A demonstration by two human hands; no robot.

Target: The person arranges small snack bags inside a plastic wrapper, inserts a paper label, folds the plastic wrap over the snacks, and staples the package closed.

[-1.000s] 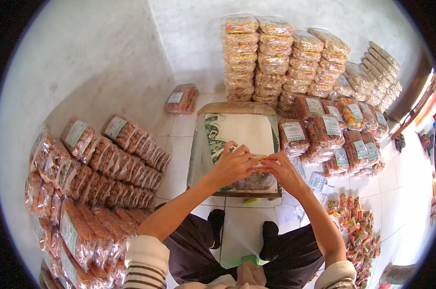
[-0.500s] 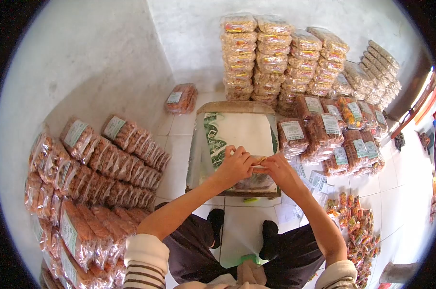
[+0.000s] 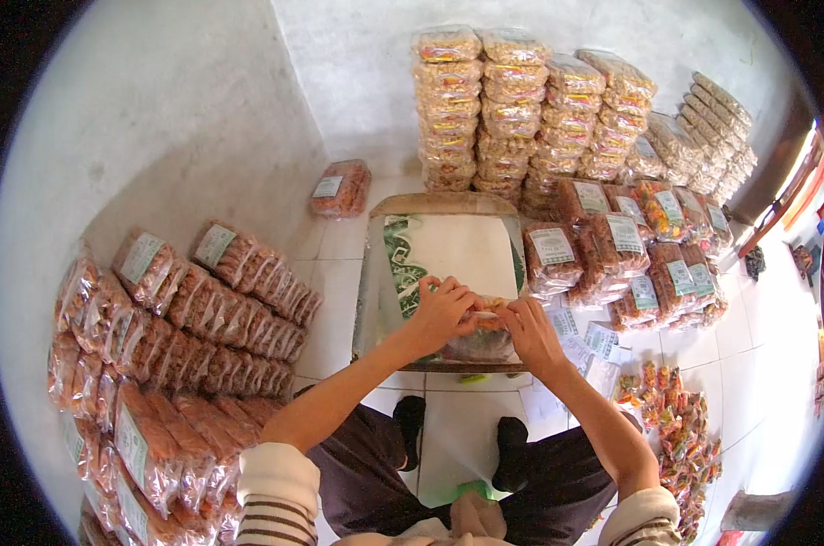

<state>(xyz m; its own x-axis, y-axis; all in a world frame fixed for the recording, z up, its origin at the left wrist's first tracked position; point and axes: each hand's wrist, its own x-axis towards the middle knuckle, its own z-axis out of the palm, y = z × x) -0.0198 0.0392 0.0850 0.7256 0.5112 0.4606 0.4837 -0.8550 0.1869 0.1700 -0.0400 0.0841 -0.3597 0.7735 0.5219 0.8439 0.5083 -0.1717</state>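
Observation:
A clear plastic packet (image 3: pixel 480 347) with brownish contents rests at the front edge of the low worktop (image 3: pixel 448 246). My left hand (image 3: pixel 443 315) is closed, pinching the left side of the packet's top. On the opposite side, the fingers of my right hand (image 3: pixel 530 333) close on the right part of that same top. A narrow whitish strip and a bit of orange show between the two hands. Fingers cover part of the packet, so its label and exact contents cannot be made out.
Rows of bagged brown snacks (image 3: pixel 221 314) stand on the left. Tall stacks of bagged snacks (image 3: pixel 448 109) line the back wall. Labelled packs (image 3: pixel 603 246) are piled at right, near loose printed labels (image 3: pixel 601 339) and small colourful packets (image 3: pixel 671 419). One pack (image 3: pixel 341 188) lies by the corner.
My right hand has shifted slightly right and down along the packet's top, leaving a little more of it showing. My left hand keeps nearly the same place.

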